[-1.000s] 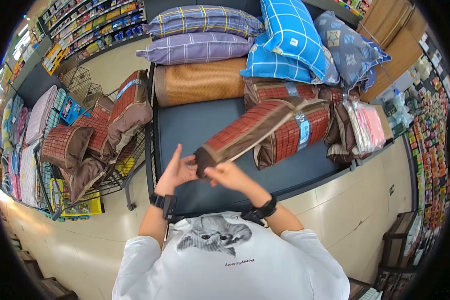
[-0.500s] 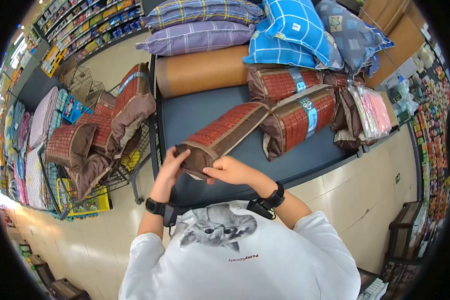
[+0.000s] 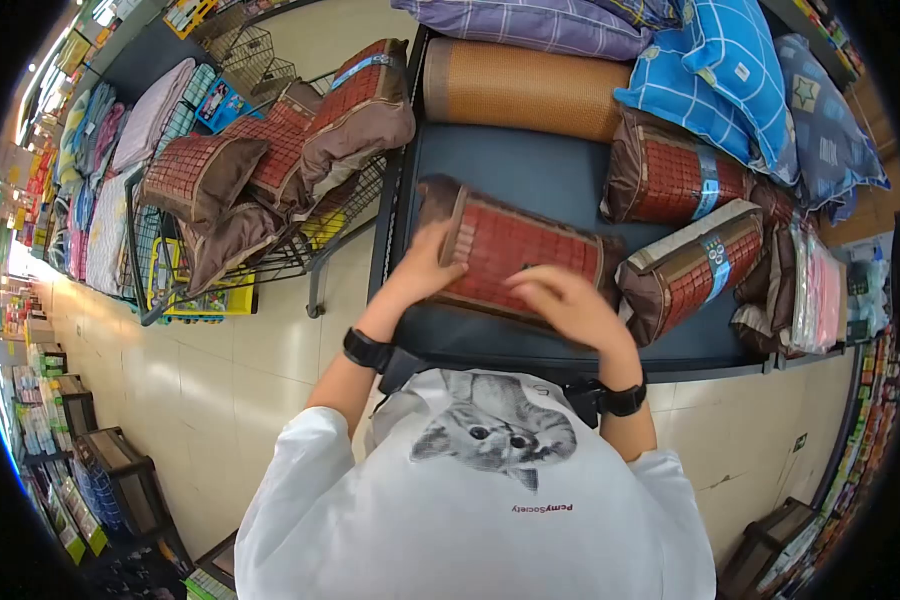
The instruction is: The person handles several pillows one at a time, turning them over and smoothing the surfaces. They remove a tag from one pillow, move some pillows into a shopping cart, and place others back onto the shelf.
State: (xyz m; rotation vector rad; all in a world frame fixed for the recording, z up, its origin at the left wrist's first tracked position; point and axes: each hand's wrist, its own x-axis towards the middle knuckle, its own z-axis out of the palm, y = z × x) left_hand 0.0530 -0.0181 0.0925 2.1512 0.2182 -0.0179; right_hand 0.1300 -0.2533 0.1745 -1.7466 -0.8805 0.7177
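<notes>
A brown fabric pillow with a red-brown tile face lies across the front of the dark display table, slightly blurred by motion. My left hand grips its left end, thumb on top of the tiles and the other fingers along the edge. Over the pillow's front right part is my right hand, fingers stretched out loosely above the tiles. Just right of it sits a similar tiled pillow with a blue paper band. Behind that one lies another banded tiled pillow.
A rolled tan mat lies at the table's back. Blue checked pillows and a purple plaid pillow are stacked behind. To the left, a shopping cart holds several tiled pillows. Plastic-wrapped pink packs stand at the right edge.
The pillow in my hands has turned from slanting to lying sideways, tile face up. My right hand has left its near end and moved over the tiles. The view has shifted left.
</notes>
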